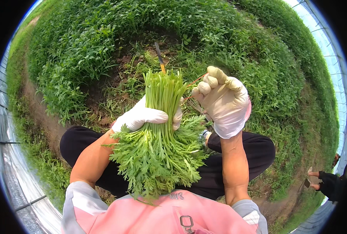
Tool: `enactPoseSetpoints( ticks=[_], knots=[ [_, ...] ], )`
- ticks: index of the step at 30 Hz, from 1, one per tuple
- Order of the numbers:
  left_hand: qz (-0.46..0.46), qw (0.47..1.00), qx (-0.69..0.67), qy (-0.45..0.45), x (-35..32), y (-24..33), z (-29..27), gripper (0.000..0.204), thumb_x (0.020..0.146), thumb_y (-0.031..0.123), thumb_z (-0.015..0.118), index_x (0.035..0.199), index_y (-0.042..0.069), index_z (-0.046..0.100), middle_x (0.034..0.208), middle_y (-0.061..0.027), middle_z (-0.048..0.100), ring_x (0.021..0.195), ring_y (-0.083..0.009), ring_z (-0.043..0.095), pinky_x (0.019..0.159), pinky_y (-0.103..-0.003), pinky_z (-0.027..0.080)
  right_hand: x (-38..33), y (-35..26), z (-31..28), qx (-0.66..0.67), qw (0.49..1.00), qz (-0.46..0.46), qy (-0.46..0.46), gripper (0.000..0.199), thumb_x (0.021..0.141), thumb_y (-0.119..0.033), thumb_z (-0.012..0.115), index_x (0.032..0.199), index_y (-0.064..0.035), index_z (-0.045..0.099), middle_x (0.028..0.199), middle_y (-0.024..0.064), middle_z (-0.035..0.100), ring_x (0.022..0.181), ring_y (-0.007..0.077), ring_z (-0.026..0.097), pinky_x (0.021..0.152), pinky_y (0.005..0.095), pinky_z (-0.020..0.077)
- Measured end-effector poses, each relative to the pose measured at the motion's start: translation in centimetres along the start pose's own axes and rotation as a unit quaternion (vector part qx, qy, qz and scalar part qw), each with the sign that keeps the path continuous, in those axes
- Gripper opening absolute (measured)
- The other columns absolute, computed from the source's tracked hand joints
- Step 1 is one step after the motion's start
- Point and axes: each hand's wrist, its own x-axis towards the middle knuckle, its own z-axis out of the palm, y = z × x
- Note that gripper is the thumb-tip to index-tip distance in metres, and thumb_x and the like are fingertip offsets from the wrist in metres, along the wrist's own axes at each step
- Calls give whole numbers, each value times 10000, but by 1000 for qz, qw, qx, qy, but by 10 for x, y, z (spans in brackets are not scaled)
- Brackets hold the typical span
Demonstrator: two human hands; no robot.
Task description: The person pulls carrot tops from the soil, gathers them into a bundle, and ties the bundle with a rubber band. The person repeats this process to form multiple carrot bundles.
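A thick bunch of leafy greens [158, 156], with pale cut stems pointing up and away and jagged leaves hanging toward me, is wrapped by my gloved left hand [144, 117]. My left thumb lies across the stems, and its fingertips show on their right side. To the right of the stems, my gloved right hand [222, 95] is closed with curled fingers on a thin red band [195, 81]. Two taut strands of it run from the fingers to the stems; whether it circles the bunch behind is hidden. Both gloves are whitish, the right one stained.
Just beyond the stems, a knife [159, 56] with a dark blade and orange handle lies over cut soil. Dense growing greens [251, 50] surround the patch. My crossed, dark-trousered legs [255, 152] lie below. Another person's legs [323, 183] show at far right, near translucent greenhouse sheeting [329, 46].
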Motion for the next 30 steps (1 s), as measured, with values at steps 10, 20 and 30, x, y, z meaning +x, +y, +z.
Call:
enactPoseSetpoints(
  ticks=[10,20,30],
  knots=[
    [-16,996,90,-2,1,5,-11,718,706,225,840,1295,11,491,1054,-102,643,949,-187,623,852,-361,517,5,4,29,-532,845,21,50,1243,556,-249,963,1538,-5,241,1574,152,318,1458,306,309,1194,447,263],
    [-125,915,363,-126,14,-35,10,521,714,178,766,1175,18,583,1026,-87,675,982,-150,613,892,-326,493,22,4,49,-755,486,427,-106,768,735,-228,754,1363,95,451,1268,264,593,1204,305,586,1028,350,460],
    [-65,955,289,-19,14,-1,5,344,730,112,797,1018,13,636,925,-19,680,842,-90,605,800,-278,509,-34,-16,-69,-756,636,141,64,602,1030,-525,415,947,-17,726,677,96,661,650,207,647,639,379,496]
  ],
)
